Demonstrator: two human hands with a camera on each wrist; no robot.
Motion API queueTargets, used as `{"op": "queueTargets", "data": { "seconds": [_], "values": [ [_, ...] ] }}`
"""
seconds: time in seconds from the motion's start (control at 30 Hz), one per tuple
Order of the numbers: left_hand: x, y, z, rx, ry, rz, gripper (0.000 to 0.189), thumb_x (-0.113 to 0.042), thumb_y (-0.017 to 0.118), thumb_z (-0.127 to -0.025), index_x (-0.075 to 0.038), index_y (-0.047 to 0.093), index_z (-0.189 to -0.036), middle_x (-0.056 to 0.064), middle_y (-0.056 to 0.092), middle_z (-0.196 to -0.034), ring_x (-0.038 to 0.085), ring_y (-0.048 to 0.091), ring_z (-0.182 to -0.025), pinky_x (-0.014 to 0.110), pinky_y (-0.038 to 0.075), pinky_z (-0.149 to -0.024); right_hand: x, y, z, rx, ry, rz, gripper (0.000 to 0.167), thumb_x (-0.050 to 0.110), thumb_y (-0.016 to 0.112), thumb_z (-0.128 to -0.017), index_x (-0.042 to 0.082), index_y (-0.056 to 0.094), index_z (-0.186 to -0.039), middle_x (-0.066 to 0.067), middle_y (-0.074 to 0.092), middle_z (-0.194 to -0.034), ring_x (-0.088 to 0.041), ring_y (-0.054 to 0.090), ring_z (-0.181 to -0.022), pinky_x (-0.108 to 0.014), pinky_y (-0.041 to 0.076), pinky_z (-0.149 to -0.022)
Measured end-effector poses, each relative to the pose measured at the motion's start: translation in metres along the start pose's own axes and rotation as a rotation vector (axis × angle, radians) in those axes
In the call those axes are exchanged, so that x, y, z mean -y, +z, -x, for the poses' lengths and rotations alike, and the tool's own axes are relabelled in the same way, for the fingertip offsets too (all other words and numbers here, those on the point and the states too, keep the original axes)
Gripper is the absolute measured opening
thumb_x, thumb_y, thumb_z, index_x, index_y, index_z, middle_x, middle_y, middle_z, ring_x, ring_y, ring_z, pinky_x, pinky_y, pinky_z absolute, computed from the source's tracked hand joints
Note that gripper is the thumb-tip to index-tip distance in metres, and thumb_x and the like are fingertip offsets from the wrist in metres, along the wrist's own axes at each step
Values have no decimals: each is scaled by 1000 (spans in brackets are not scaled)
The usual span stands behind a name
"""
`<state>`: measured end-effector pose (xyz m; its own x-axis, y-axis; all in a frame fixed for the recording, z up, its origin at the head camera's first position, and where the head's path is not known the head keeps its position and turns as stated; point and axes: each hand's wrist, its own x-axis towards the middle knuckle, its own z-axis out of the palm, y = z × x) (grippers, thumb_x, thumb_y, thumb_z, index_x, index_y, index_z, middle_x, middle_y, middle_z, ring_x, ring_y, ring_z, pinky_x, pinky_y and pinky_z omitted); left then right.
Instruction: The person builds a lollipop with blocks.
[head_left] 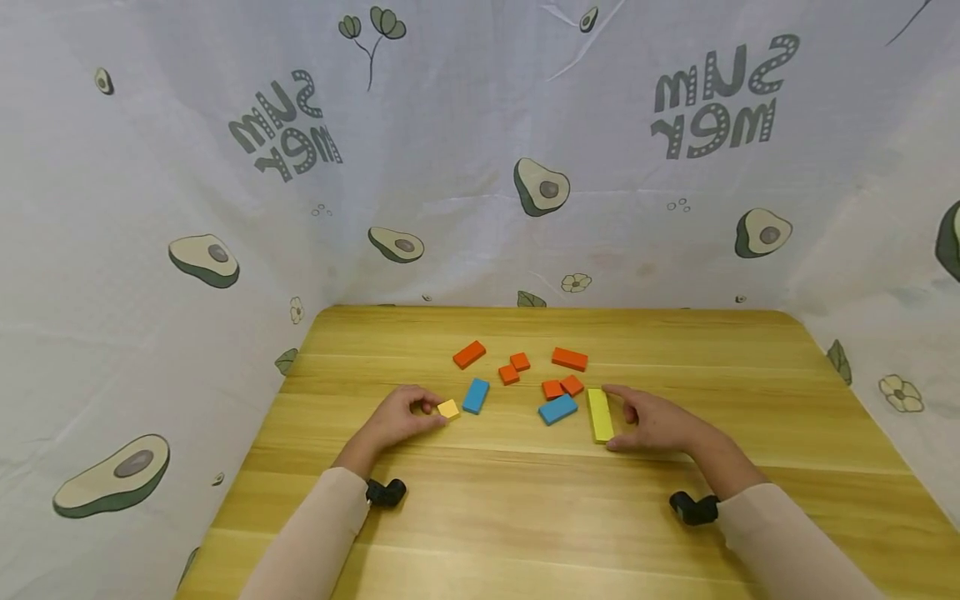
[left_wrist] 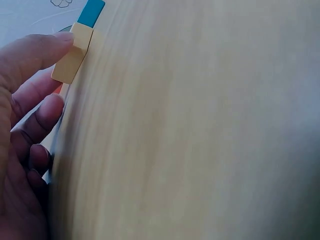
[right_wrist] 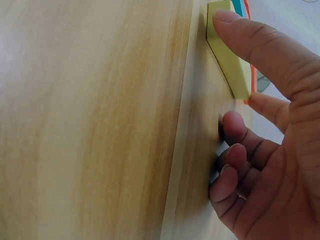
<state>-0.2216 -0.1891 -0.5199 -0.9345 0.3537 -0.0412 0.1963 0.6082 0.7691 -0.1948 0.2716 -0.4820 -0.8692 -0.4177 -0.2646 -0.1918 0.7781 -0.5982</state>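
Apparently positioning: left hand [head_left: 403, 416] pinches orange block [head_left: 448, 409], right hand [head_left: 662, 423] yellow bar [head_left: 601, 415]; I'd next avoid blue block [head_left: 476, 396] beyond left hand.

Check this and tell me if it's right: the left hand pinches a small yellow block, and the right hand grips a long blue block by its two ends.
One colour is wrong: the long block that the right hand grips by its two ends is yellow, as the head view shows. The left hand does pinch a small yellow block.
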Motion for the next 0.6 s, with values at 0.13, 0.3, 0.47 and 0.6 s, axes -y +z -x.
{"op": "queueTargets", "data": {
  "seconds": [0.13,0.3,0.47,0.6],
  "values": [
    [-1,1,1,-12,-23,1,22,-30,86,-88,-17,78,-104,-7,63,-91,19,53,-100,40,42,-95,1,0,-1,0,1,6,103,40,91,-82,-1,37,-159,-5,48,-92,-18,43,-79,-33,36,-68],
    [-1,2,3,-27,-25,2,19,-32,86,-87,-19,76,-98,-6,63,-91,19,54,-102,41,43,-96,3,0,-1,-1,-4,13,103,42,91,-81,-2,39,-158,-5,48,-90,-18,43,-78,-32,36,-67],
    [-1,4,4,-31,-28,3,18,-32,86,-87,-20,75,-96,-8,62,-90,19,53,-104,42,42,-98,3,3,0,-10,-4,13,102,42,93,-79,-1,41,-156,-5,49,-91,-18,45,-78,-32,37,-67],
    [-2,4,3,-36,-39,1,18,-32,86,-87,-21,75,-96,-9,62,-89,19,52,-104,41,41,-98,3,5,1,-27,-14,16,101,41,93,-79,-4,41,-154,-5,49,-92,-17,45,-77,-31,37,-67]
  ]
}}
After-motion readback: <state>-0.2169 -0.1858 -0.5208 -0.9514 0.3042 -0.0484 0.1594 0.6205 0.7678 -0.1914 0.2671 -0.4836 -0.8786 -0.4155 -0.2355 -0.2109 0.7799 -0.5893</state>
